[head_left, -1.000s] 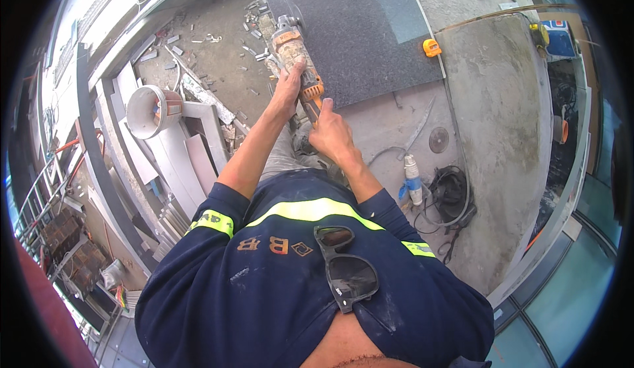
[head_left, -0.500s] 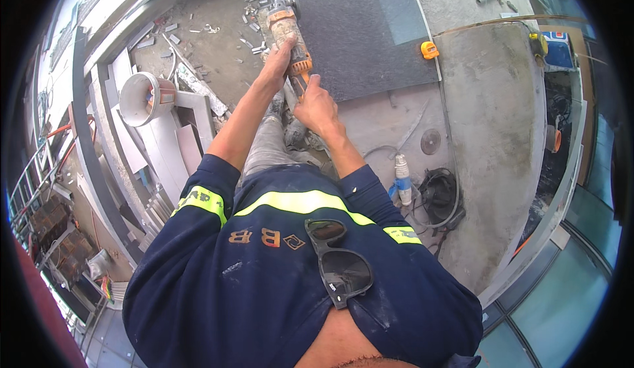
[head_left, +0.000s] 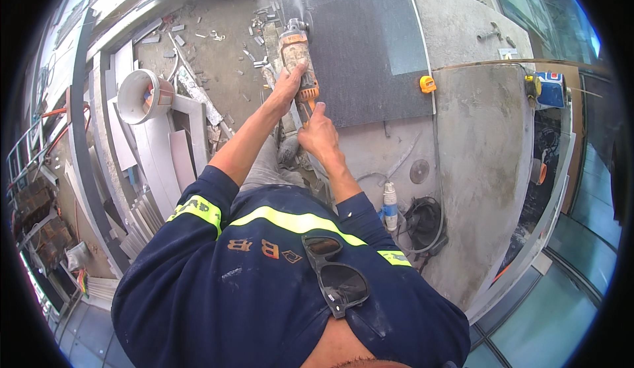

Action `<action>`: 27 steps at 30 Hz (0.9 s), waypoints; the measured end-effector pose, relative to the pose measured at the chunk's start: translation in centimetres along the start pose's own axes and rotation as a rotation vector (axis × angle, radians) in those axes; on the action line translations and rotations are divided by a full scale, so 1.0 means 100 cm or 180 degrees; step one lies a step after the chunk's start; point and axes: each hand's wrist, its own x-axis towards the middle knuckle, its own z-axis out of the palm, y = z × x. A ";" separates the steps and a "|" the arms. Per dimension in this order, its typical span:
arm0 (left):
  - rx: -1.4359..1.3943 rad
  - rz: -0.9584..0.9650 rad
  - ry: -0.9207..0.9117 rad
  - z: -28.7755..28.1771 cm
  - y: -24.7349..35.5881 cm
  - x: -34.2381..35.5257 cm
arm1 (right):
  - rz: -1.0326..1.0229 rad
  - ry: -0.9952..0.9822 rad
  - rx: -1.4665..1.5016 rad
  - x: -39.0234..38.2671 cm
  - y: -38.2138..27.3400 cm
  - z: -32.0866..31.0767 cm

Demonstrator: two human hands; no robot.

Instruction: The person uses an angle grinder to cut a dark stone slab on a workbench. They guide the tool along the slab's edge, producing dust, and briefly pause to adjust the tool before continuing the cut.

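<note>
Both my hands are closed on a dusty orange angle grinder [head_left: 295, 50]. My left hand [head_left: 288, 83] wraps round its body, while my right hand [head_left: 319, 132] grips the rear end by the orange cord or handle part. The tool's metal head lies at the left edge of a dark grey stone slab [head_left: 363, 44]. Pale dust rises from that edge, and the disc itself is mostly hidden. On the slab's right edge sits a yellow tape measure [head_left: 428, 84].
Left of me a white bucket [head_left: 139, 97] stands by leaning boards and offcuts [head_left: 158, 150]. At right are a blue-and-white plug connector [head_left: 389, 206], a coiled black cable [head_left: 426, 219], a grey disc [head_left: 419, 171] and a blue box [head_left: 551, 89]. Broken chips litter the floor beyond.
My hands and the grinder sit slightly lower and to the right in view, along the slab's left edge. The dust plume has shifted and shows larger. The whole view has turned a little.
</note>
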 end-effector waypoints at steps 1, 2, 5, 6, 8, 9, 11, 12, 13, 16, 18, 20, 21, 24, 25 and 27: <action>-0.0018 -0.0075 0.0028 -0.001 0.000 0.005 | -0.0011 0.0034 0.0058 0.002 -0.001 0.001; -0.0042 -0.0039 0.0074 -0.001 0.000 0.009 | -0.0007 0.0033 0.0051 0.006 -0.003 0.001; -0.0136 -0.0069 0.0143 -0.003 0.003 0.016 | -0.0015 0.0101 -0.0003 0.016 -0.008 0.004; -0.0219 -0.0072 0.0059 -0.002 0.003 0.017 | -0.0028 0.0152 -0.0068 0.018 -0.007 0.004; -0.0383 -0.0217 0.0030 -0.004 0.002 0.009 | -0.0006 0.0114 -0.0056 0.010 -0.006 0.010; -0.0474 -0.0303 0.0046 -0.003 0.001 0.006 | 0.0001 0.0086 0.0002 0.008 -0.004 0.011; -0.0556 -0.0245 0.0039 0.000 -0.001 -0.001 | -0.0050 0.0180 0.0070 0.002 -0.002 0.012; -0.0479 -0.0209 0.0068 0.001 -0.003 -0.006 | -0.0042 0.0169 0.0055 -0.005 0.001 0.013; -0.0417 -0.0153 0.0069 0.003 -0.007 -0.011 | -0.0027 0.0165 0.0035 -0.012 0.005 0.014; -0.0369 -0.0002 0.0144 0.012 -0.015 -0.025 | -0.0034 0.0144 0.0087 -0.023 0.014 0.012; -0.0326 -0.0117 0.0133 0.015 -0.028 -0.042 | 0.0031 0.0051 0.0157 -0.044 0.025 0.018; -0.0272 -0.0155 0.0270 0.019 -0.031 -0.045 | -0.0015 0.0029 0.0153 -0.047 0.030 0.015; -0.0272 -0.0159 0.0199 0.018 -0.031 -0.046 | -0.0051 0.0029 0.0169 -0.047 0.031 0.015; -0.0288 -0.0046 0.0195 0.017 -0.029 -0.035 | -0.0066 0.0048 0.0184 -0.037 0.029 0.011; -0.0253 0.0013 0.0170 0.014 -0.028 -0.029 | -0.0058 0.0049 0.0178 -0.032 0.026 0.011; -0.0170 -0.0012 0.0278 0.009 -0.023 -0.015 | -0.0074 0.0009 0.0151 -0.022 0.017 0.012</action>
